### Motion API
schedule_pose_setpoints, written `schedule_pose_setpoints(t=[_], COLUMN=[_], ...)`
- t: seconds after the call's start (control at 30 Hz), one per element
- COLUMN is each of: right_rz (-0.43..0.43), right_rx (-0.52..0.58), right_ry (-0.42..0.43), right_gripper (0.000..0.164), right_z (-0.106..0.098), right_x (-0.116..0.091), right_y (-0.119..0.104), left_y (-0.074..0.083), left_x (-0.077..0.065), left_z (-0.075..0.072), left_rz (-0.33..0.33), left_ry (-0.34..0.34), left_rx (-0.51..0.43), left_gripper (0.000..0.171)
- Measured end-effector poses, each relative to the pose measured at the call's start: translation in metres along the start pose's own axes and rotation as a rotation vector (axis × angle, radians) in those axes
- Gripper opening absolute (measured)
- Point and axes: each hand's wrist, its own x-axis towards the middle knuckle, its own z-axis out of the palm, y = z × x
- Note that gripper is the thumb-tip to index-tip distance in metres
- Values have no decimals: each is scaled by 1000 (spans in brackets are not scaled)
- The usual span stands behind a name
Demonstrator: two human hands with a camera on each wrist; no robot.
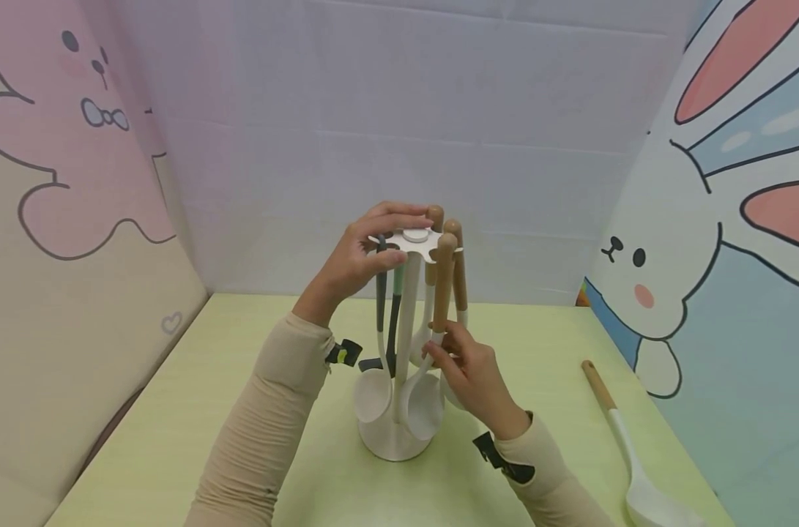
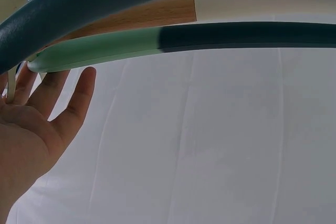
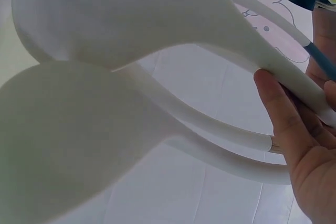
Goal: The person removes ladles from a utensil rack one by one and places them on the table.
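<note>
White ladle (image 1: 425, 408): at the front of the white rack (image 1: 395, 447), wooden handle (image 1: 443, 285) up, bowl down.
Right hand (image 1: 470, 372): pinches its neck; best to guide it gently.
Left hand (image 1: 368, 240): holds the rack's top; a firm hold should stop wobbling.
Blue-handled spoon (image 1: 371, 399): just beside the ladle, so bumps look easy; go slow.

Our right hand (image 1: 468, 369) holds a wooden-handled white ladle (image 1: 425, 407), bowl down; our left hand (image 1: 368, 245) grips the white utensil stand (image 1: 409, 311).
</note>
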Motion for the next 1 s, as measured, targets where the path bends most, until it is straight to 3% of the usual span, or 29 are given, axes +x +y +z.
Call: schedule_pose_setpoints(t=[0.4, 0.77, 1.0], right_rz=[-15, -7, -5], right_rx=[-39, -35, -57], right_ry=[-2, -1, -7], right_gripper=[29, 24, 29], right_z=[-4, -9, -13], right_x=[8, 4, -1], right_y=[-5, -9, -11], left_y=[-2, -2, -1], left_x=[-1, -1, -1], left_z=[-1, -1, -1], left_rz=[-10, -6, 2], left_ry=[1, 7, -7], left_rx=[8, 1, -1], left_gripper=[59, 59, 67])
